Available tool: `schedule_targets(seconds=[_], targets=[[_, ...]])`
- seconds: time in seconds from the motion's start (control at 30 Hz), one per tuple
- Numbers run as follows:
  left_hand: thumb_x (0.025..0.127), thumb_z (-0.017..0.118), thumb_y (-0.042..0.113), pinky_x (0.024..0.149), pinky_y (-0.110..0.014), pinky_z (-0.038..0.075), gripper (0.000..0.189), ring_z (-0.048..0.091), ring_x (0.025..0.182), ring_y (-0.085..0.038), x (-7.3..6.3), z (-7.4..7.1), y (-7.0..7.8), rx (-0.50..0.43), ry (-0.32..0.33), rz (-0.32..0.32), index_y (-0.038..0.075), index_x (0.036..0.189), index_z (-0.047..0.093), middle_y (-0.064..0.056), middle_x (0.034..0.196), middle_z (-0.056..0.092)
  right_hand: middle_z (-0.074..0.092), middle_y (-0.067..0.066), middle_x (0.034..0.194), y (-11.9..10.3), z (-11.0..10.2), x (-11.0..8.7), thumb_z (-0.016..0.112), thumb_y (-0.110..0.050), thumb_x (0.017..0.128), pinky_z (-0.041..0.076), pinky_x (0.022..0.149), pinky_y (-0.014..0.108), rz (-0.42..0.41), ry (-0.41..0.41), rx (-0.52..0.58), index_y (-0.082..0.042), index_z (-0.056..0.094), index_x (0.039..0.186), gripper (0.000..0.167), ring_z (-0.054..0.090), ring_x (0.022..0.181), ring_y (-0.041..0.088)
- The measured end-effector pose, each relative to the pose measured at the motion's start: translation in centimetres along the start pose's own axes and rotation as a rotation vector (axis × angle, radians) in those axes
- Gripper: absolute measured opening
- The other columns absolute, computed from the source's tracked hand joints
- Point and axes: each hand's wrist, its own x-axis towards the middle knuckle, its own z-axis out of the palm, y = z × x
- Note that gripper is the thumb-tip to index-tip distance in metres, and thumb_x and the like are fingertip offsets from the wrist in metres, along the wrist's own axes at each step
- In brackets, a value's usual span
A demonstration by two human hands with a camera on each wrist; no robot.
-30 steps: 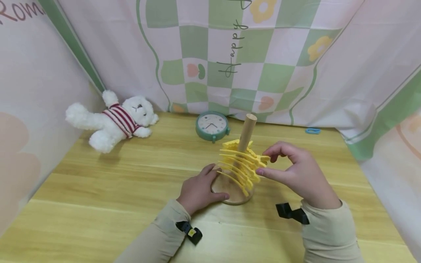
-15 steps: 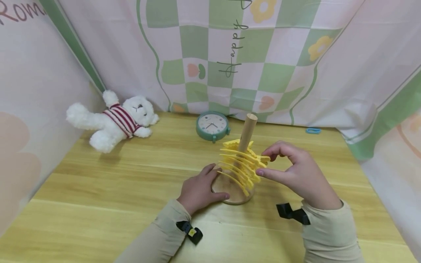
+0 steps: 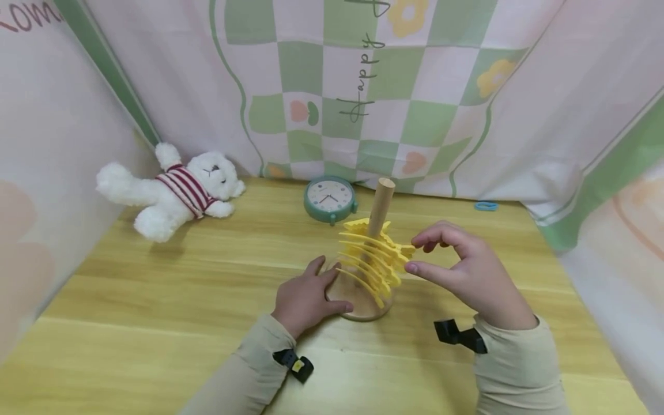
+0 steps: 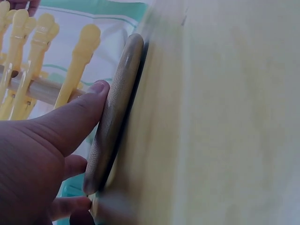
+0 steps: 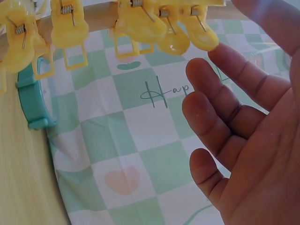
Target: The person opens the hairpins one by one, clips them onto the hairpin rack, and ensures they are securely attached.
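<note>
A wooden post (image 3: 381, 207) stands upright on a round wooden base (image 3: 363, 316). Several yellow spring clips (image 3: 369, 260) are clamped along the post, their long curved arms pointing left. My left hand (image 3: 303, 304) holds the base by its left edge. In the left wrist view, its thumb lies against the base rim (image 4: 123, 89), with other fingers at the edge beyond. Just right of the upper clips is my right hand (image 3: 467, 274), thumb and fingers parted, pinching nothing. In the right wrist view, its index fingertip is at or almost touching the handle of one clip (image 5: 202, 36).
Behind the post lies a green round clock (image 3: 329, 199). A white plush bear (image 3: 181, 187) in a striped shirt lies at the back left. Near the table's back right edge is a small blue object (image 3: 486, 206). A patterned curtain (image 3: 384, 115) hangs behind the table.
My right thumb and fingers have come slightly away from the upper clip they were pinching. The left hand stays on the base. The whole head view has shifted a little.
</note>
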Motion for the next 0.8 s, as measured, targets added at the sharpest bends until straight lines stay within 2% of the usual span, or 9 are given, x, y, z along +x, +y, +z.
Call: schedule_targets(seconds=[0.1,0.23,0.5,0.63,0.8], targets=[[0.078,0.066,0.075,0.054,-0.031,0.041,0.086,0.066,0.078,-0.025,0.1,0.0,-0.2,-0.006,0.002,-0.014,0.029,0.149,0.051,-0.009,0.158,0.039,0.066,-0.011,0.103,0.1,-0.1,0.1,0.084,-0.019,0.084,0.038,0.08,0.027,-0.006,-0.005,0.005,-0.023,0.07,0.103,0.024,0.054,0.096,0.009],[0.078,0.067,0.074,0.053,-0.031,0.04,0.086,0.065,0.077,-0.025,0.5,-0.3,-0.6,-0.027,-0.002,-0.027,0.03,0.15,0.049,-0.008,0.159,0.038,0.066,-0.009,0.103,0.4,-0.2,0.2,0.083,-0.018,0.084,0.038,0.078,0.027,-0.019,0.0,-0.008,-0.023,0.069,0.103,0.024,0.055,0.096,0.01],[0.077,0.069,0.073,0.06,-0.036,0.045,0.086,0.067,0.087,-0.032,0.5,-0.1,-2.0,-0.081,0.03,-0.073,0.032,0.149,0.05,-0.014,0.16,0.033,0.067,-0.009,0.101,1.3,0.1,0.3,0.082,-0.015,0.085,0.036,0.085,0.025,-0.041,0.013,-0.016,-0.022,0.069,0.101,0.022,0.056,0.094,0.008],[0.081,0.07,0.068,0.077,-0.048,0.052,0.08,0.065,0.105,-0.037,0.2,0.4,-3.2,-0.134,0.054,-0.048,0.028,0.148,0.052,-0.013,0.158,0.036,0.067,-0.005,0.103,1.8,0.1,0.2,0.078,-0.017,0.089,0.037,0.084,0.023,-0.023,0.02,-0.029,-0.021,0.07,0.101,0.016,0.056,0.095,0.007],[0.081,0.078,0.055,0.101,-0.057,0.043,0.072,0.052,0.129,-0.039,0.2,1.1,-4.3,-0.286,0.092,-0.042,0.02,0.141,0.059,-0.011,0.155,0.041,0.068,-0.003,0.1,2.9,0.5,0.1,0.076,-0.017,0.091,0.039,0.082,0.023,-0.033,0.05,-0.068,-0.017,0.07,0.1,0.011,0.056,0.091,0.008]])
